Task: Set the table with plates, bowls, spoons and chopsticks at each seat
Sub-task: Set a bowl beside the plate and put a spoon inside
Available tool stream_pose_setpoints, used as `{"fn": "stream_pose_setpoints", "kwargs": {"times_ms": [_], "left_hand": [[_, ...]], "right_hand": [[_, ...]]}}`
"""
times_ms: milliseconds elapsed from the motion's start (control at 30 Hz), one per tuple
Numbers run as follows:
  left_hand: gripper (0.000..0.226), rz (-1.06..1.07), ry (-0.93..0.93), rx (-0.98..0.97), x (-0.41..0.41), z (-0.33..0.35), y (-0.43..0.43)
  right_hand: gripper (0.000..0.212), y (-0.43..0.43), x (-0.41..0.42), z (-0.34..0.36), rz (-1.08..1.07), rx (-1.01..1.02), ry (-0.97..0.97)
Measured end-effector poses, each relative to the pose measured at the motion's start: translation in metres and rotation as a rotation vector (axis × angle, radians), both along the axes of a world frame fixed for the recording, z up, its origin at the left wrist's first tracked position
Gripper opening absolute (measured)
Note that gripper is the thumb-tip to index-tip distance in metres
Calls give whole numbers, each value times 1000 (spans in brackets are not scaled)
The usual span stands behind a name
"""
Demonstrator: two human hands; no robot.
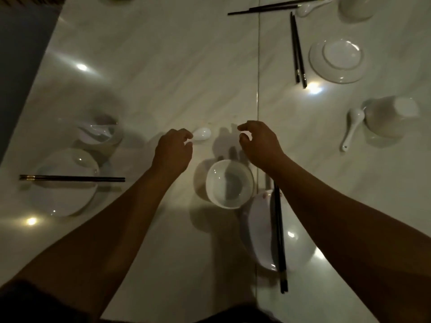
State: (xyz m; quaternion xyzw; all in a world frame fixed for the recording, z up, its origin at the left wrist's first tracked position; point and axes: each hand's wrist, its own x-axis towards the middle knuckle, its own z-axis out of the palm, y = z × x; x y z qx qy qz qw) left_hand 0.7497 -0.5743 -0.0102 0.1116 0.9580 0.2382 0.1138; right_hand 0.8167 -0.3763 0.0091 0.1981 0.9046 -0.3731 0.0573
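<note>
My left hand (173, 150) pinches the handle of a white spoon (202, 134) whose scoop points right, low over the white table (163, 66). My right hand (258, 143) hovers beside it with curled fingers apart, holding nothing. Just below both hands stands an empty white bowl (229, 184). To its lower right lies a white plate (261, 229) with black chopsticks (278, 234) across it, partly hidden by my right forearm.
At the left, a plate (63, 197) carries chopsticks (72, 178), with a bowl holding a spoon (100, 134) behind it. At the right are a plate (337, 60), chopsticks (298, 50), a tipped bowl (389, 115) and a spoon (352, 127). More chopsticks (275, 7) lie at the far edge.
</note>
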Motion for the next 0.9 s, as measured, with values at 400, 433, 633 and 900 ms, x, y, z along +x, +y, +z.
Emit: {"fn": "stream_pose_setpoints", "kwargs": {"times_ms": [400, 433, 633, 900], "left_hand": [[26, -62, 15, -102, -35, -33, 1], [26, -12, -53, -31, -33, -29, 0], [19, 332, -612, 517, 20, 21, 1], [32, 295, -754, 631, 117, 59, -3]], "right_hand": [[44, 2, -26, -37, 73, 206, -254], [44, 3, -25, -36, 79, 190, -245], [36, 2, 0, -13, -78, 56, -67], [28, -2, 78, 10, -147, 26, -3]]}}
